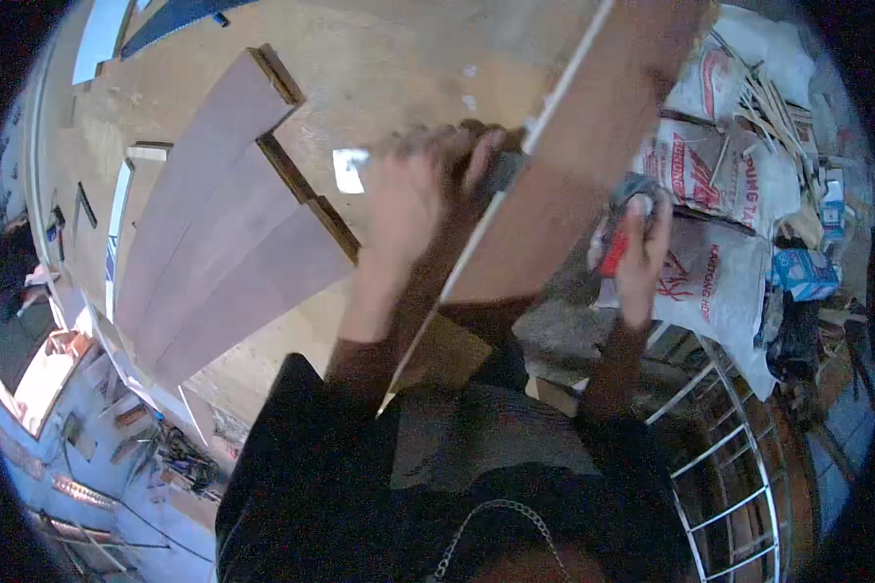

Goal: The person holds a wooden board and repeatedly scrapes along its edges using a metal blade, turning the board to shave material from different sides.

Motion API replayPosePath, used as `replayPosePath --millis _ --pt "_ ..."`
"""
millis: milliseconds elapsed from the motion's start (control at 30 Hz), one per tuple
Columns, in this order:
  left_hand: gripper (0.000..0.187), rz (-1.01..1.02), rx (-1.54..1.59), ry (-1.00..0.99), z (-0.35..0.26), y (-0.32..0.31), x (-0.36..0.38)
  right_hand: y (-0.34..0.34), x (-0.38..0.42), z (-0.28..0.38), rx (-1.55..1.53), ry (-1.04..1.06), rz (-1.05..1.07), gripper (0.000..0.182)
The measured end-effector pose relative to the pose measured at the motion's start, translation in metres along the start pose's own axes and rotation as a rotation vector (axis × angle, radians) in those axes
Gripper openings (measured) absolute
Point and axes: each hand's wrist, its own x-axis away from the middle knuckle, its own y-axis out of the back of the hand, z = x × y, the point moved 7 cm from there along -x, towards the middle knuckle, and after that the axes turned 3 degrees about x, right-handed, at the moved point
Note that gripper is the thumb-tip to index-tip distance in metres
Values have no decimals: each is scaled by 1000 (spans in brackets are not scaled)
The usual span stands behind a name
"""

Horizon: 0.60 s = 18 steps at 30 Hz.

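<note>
1. Thin silver metal chain (504, 502) at 6 o'clock, over black clothing (340, 515)
2. Flat brown board (530, 228) with a pale edge, slanting towards 1 o'clock, between both hands
3. Left hand (408, 185), 11 o'clock, fingers curled at a dark grey piece (501, 173) by that edge; exact hold blurred
4. Right hand (644, 243), towards 3 o'clock, half closed round a blurred grey-and-red object (614, 251)
5. Curved mauve panels (199, 185), 10 o'clock
6. White red-printed sacks (719, 262), 3 o'clock

The head camera looked forward and steeply down from above the chest (491, 437), which showed nearer than the grip. Close over both hands, its wide, round-edged view held the left hand (408, 189) near centre, the board (554, 209) between, and sacks (705, 262) beyond the right hand (642, 243).
</note>
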Motion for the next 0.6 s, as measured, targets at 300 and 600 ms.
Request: replayPosePath --millis 300,600 --pt "20 -23 141 237 16 -4 24 -7 -18 14 160 -41 129 59" --pt "15 -139 99 250 12 1 45 -5 -22 41 291 134 157 37"
